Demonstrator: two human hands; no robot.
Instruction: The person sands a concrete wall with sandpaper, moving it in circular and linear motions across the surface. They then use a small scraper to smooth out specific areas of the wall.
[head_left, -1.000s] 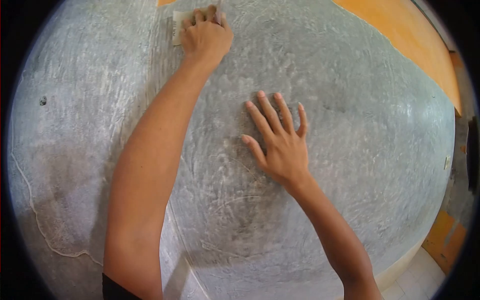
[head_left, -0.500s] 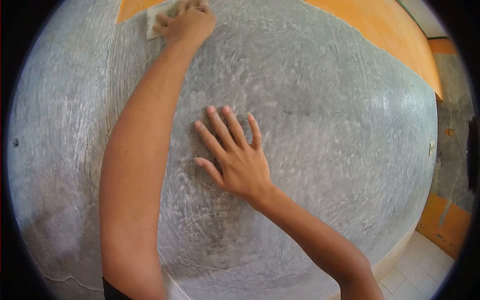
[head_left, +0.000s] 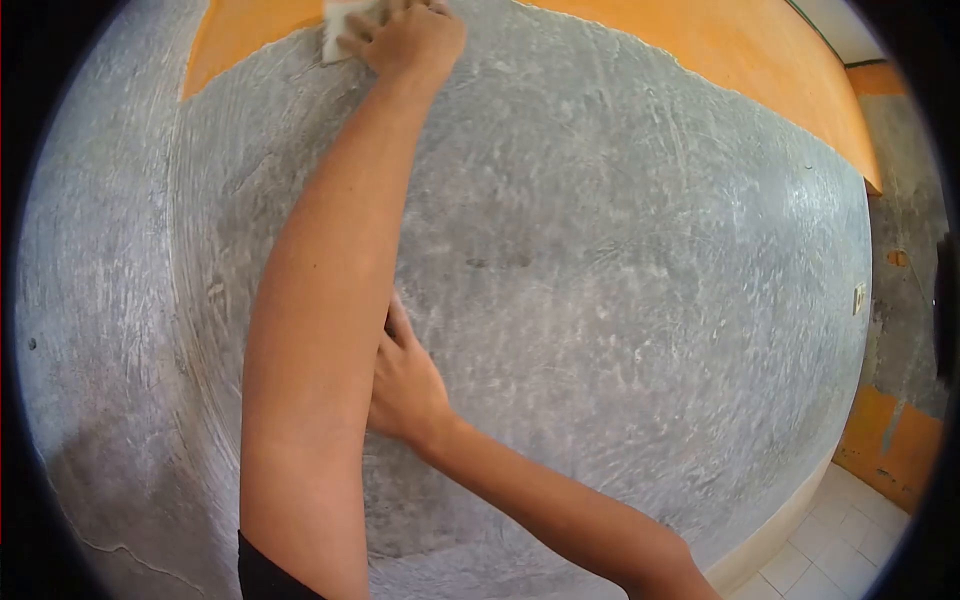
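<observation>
At the top of the view, my left hand presses a flat white pad against the wall, near the border between the grey coating and the orange paint. The grey wall surface looks streaky and textured. Lower down, my right hand rests on the grey wall with nothing visible in it. My left forearm passes in front of it and hides most of its fingers; the visible finger is stretched out.
Orange paint runs along the upper wall. At the right are a small wall fitting, a patchy grey and orange wall and a white tiled floor. A crack marks the lower left wall.
The view has shifted, showing more orange at the top. My left hand and the pad appear farther right. My right hand appears lower and farther left, now partly behind my left forearm.
</observation>
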